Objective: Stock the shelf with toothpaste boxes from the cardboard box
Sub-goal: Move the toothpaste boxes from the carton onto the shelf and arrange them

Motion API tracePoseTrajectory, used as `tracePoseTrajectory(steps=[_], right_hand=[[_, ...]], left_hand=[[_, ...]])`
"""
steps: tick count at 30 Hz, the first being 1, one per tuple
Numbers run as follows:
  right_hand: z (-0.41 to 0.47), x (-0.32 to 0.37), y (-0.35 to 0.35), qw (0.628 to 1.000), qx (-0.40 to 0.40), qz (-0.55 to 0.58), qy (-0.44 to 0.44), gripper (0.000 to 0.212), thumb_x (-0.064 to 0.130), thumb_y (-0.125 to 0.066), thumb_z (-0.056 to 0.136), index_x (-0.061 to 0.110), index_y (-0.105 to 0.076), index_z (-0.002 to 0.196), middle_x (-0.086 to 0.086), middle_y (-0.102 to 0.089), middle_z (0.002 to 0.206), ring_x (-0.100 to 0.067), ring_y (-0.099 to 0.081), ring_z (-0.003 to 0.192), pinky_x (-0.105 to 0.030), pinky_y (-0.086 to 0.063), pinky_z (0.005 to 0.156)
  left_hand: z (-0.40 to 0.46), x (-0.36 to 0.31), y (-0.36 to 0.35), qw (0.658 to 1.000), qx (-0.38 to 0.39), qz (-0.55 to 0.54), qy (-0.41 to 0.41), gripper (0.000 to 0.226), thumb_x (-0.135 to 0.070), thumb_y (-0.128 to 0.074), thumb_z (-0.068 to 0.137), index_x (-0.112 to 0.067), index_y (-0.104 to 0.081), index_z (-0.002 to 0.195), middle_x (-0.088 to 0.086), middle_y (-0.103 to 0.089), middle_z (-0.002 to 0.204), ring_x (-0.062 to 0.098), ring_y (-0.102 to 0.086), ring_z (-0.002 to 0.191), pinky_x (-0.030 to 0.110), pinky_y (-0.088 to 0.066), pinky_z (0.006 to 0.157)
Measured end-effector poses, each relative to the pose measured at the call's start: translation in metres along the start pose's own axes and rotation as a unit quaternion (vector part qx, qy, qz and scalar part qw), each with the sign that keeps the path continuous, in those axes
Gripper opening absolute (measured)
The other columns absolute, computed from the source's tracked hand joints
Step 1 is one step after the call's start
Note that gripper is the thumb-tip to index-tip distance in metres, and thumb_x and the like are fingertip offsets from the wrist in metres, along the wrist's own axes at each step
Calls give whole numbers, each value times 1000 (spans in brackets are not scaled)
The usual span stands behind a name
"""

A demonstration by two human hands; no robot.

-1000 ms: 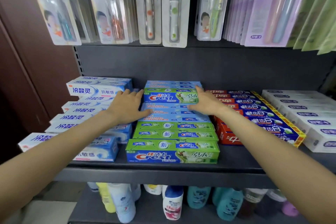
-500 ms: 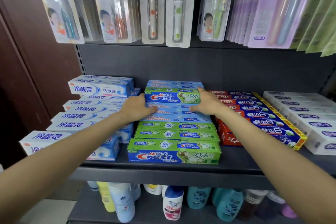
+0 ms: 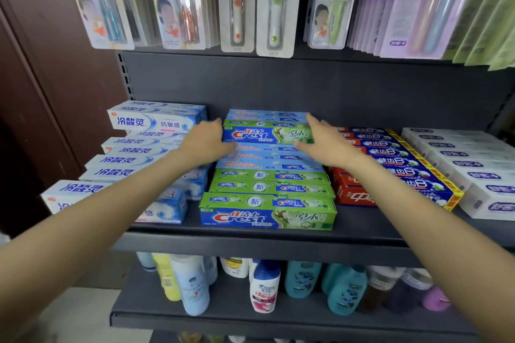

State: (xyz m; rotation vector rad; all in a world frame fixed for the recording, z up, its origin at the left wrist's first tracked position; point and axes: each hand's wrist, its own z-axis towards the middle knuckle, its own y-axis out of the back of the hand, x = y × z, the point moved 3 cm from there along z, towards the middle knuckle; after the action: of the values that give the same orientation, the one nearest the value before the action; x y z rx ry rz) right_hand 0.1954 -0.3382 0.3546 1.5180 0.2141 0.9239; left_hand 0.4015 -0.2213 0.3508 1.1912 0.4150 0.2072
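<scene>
A green and blue Crest toothpaste box (image 3: 267,133) lies on top of the rear stack in the middle of the dark shelf (image 3: 250,242). My left hand (image 3: 204,145) presses against its left end, fingers fairly straight. My right hand (image 3: 324,145) presses against its right end, index finger reaching up along the end. Both thumbs rest on the pale blue boxes (image 3: 267,160) below. More green Crest boxes (image 3: 267,210) fill the row in front. The cardboard box is out of view.
White and blue toothpaste boxes (image 3: 156,121) are stacked on the left; red and blue boxes (image 3: 390,164) and white boxes (image 3: 459,164) lie on the right. Toothbrush packs (image 3: 237,0) hang above. Shampoo bottles (image 3: 264,287) stand on the lower shelf.
Both hands have slid from lying flat on the pale blue boxes outward to the two ends of the top Crest box. The box itself has stayed on its stack.
</scene>
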Motion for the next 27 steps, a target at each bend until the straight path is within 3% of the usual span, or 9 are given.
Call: tracePoseTrajectory(steps=[2,4,6,8,10,13,18,23,27], right_hand=[[-27,2,9,998,-33,5,50,73,37,-49,96,15,-7,152,-13,-13,158,-24,-12,146,-33,-15,115],[-60,4,12,994,-44,12,97,75,44,-49,94,16,-11,152,-4,-15,158,-17,-14,145,-27,-14,114],[-93,7,7,993,-17,-1,115,90,62,-49,83,19,-9,152,0,-14,158,-15,-15,145,-28,-15,115],[-113,7,-4,987,16,-117,110,108,78,-41,70,21,-2,152,-4,-11,159,-20,-14,145,-36,-13,118],[-121,1,-16,961,17,-258,101,111,83,-36,69,19,1,152,-10,-13,158,-26,-11,145,-45,-6,119],[-129,-9,-22,944,-3,-316,96,96,79,-31,78,20,-9,151,-10,-29,153,-31,-14,144,-51,-3,117],[-139,-18,-25,951,0,-289,107,78,64,-33,89,24,-7,151,-2,-44,145,-26,-8,146,-50,0,117],[-142,-18,-26,951,1,-288,112,73,55,-33,95,20,-3,152,-2,-39,149,-23,-2,147,-48,4,118],[-142,-16,-27,949,-10,-297,110,73,54,-32,95,18,-2,151,-3,-39,149,-25,-3,147,-48,4,118]], left_hand=[[-17,-6,24,998,-48,-2,-26,41,-37,-58,89,-7,-56,116,12,-67,106,31,-59,101,33,-40,74],[-44,-13,41,993,-38,-75,-80,49,-43,-58,88,-14,-54,127,5,-66,114,21,-60,104,30,-43,83],[-79,-23,43,980,50,-108,-160,73,-62,-57,80,-22,-42,140,-3,-51,138,11,-49,121,23,-36,100],[-109,-32,27,963,147,-27,-225,95,-80,-42,69,-29,-23,147,-9,-24,154,9,-24,139,20,-17,111],[-123,-33,6,949,182,63,-249,101,-88,-25,64,-36,-7,149,-9,-7,158,14,-8,144,32,-10,117],[-128,-36,-13,954,179,98,-222,91,-84,-17,69,-42,4,147,-11,2,158,17,0,145,49,-9,117],[-129,-41,-20,971,118,66,-200,69,-70,-14,80,-49,-4,144,-16,-9,157,17,-7,145,57,-17,113],[-130,-48,-29,974,38,101,-198,82,-78,9,74,-45,-18,145,-12,-28,153,22,-27,140,60,-33,103],[-124,-44,-32,974,31,87,-208,78,-77,2,77,-45,-21,144,-11,-31,152,24,-30,139,61,-36,100]])
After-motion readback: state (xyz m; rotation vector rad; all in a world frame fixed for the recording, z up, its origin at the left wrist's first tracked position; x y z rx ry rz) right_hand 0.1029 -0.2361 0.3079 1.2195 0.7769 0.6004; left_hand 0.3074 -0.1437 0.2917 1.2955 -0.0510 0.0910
